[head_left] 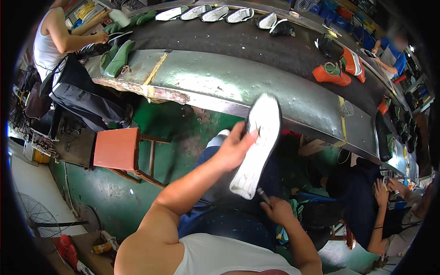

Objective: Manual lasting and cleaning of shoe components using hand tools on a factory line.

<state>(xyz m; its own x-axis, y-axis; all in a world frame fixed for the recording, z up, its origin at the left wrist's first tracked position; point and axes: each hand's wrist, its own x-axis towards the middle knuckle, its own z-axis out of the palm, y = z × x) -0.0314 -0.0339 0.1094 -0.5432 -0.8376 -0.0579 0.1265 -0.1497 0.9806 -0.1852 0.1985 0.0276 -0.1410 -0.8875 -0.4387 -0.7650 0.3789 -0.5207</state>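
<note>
My left hand (232, 149) is closed around the side of a white shoe (266, 119), its thumb pressed on the broad white face. A thin dark edge runs along the shoe's right side. The shoe is held up at a tilt over my lap, its far end overlapping the bench edge. Below its near end, my right hand (278, 211) grips a slim brush-like tool (263, 195). The tool's dark tip is close to the shoe's near right edge; whether they touch I cannot tell.
A dark conveyor belt (201, 39) with a metal ledge (192, 68) curves ahead, carrying white shoes (215, 13), green shoes (120, 58) and orange shoes (352, 64). A red-topped stool (117, 149) stands left. Other people work at the left, far right and near right.
</note>
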